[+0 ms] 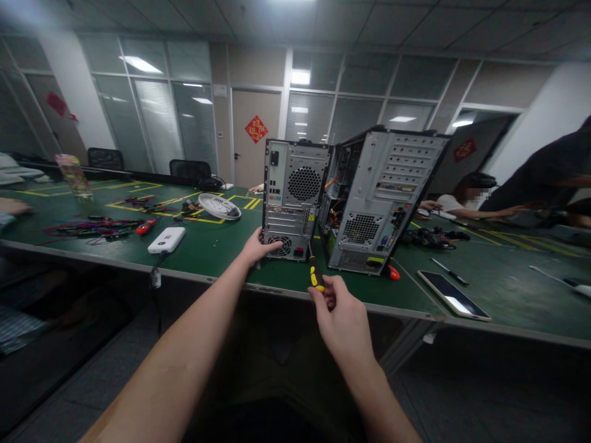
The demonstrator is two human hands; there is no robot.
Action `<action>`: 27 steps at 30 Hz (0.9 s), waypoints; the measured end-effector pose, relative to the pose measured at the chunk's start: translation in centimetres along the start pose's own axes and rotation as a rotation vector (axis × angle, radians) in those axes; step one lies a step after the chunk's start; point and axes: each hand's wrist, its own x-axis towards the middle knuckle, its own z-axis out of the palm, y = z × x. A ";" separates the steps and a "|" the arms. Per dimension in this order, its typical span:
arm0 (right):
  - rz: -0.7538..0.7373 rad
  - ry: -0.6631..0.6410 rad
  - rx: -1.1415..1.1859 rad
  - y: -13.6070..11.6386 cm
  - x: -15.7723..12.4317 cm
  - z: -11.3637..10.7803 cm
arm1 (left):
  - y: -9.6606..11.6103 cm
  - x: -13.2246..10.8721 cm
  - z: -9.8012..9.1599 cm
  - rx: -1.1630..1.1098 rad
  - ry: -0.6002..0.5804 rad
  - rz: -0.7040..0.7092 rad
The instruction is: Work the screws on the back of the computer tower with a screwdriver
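A grey computer tower [292,197] stands upright on the green table [217,252], its rear panel facing me. My left hand [261,246] rests against the tower's lower left corner, fingers curled onto the panel near the bottom fan grille. My right hand [339,314] pinches the black and yellow handle of a screwdriver [314,271], whose tip points up at the lower right edge of the rear panel. A second open tower [378,200] stands just to the right, its side removed and cables showing.
A white box [166,240], a red-handled tool [145,226], loose cables [92,227] and a white fan grille [219,206] lie at left. A phone [453,295] and thin tools lie at right. Another person [466,197] sits at the far right of the table.
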 end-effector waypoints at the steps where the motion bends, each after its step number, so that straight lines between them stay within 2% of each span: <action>1: 0.010 0.012 0.003 0.0 0.0 0.0 | 0.0 0.0 0.0 0.000 0.000 -0.001; 5: -0.098 0.082 0.000 -0.1 0.2 -0.1 | 0.0 0.0 -0.1 0.006 -0.001 -0.003; 9: -0.189 0.066 0.015 0.1 0.1 -0.1 | 0.2 -0.1 -0.1 0.018 0.004 0.002; 16: -0.143 0.100 0.062 0.4 0.0 0.3 | 0.2 -0.1 0.0 -0.012 0.001 -0.013; 23: -0.157 0.108 0.061 0.3 0.2 0.3 | 0.1 0.0 -0.1 0.002 -0.009 0.014; 27: -0.170 0.070 0.064 0.4 0.1 0.1 | 0.1 0.0 -0.2 0.027 0.000 0.015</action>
